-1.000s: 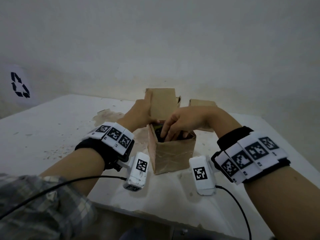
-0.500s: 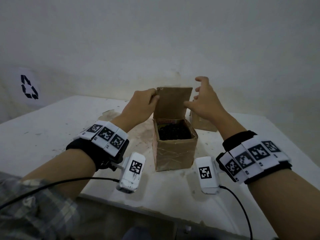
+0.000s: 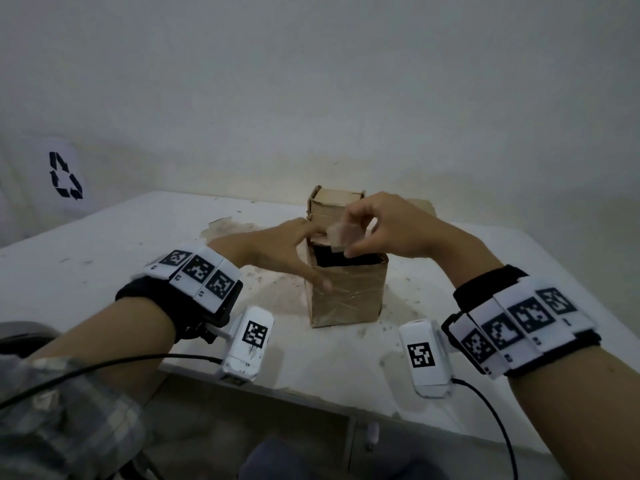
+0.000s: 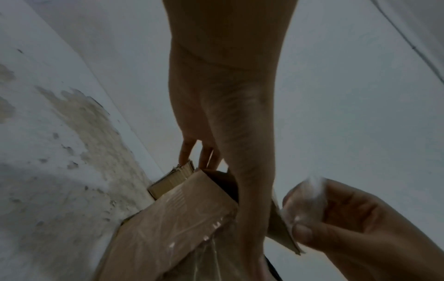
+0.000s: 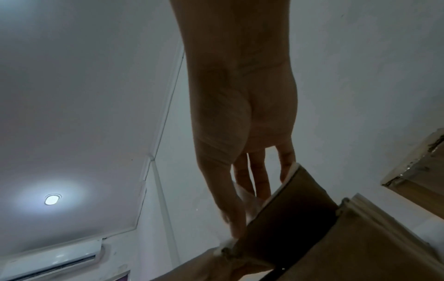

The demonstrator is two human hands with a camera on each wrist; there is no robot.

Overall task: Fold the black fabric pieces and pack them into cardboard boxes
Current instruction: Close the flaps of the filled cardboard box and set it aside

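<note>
Since half a second ago both hands have dropped from the raised lid flap onto the mouth of the cardboard box (image 3: pixel 346 292), and the flap (image 3: pixel 337 233) that stood upright now tilts forward over the opening. My right hand (image 3: pixel 384 230) has its grip pinched on the flap's free edge, thumb below and fingers curled on top, so I can steer it down; from the left wrist view something pale and glossy, maybe tape, sits under those fingers, though I cannot tell for sure. My left hand (image 3: pixel 277 251) keeps a released grip, fingers straight along the box's left wall with the thumb pressed to the front face, which I judge is there to stop the box sliding or tipping while I close it. Black fabric (image 3: pixel 346 259) lies inside, dark in the gap that remains under the flap. That box stands near the middle of the tabletop (image 3: pixel 104 258), and a second cardboard box (image 3: pixel 337 199) sits just behind it toward the far edge
</note>
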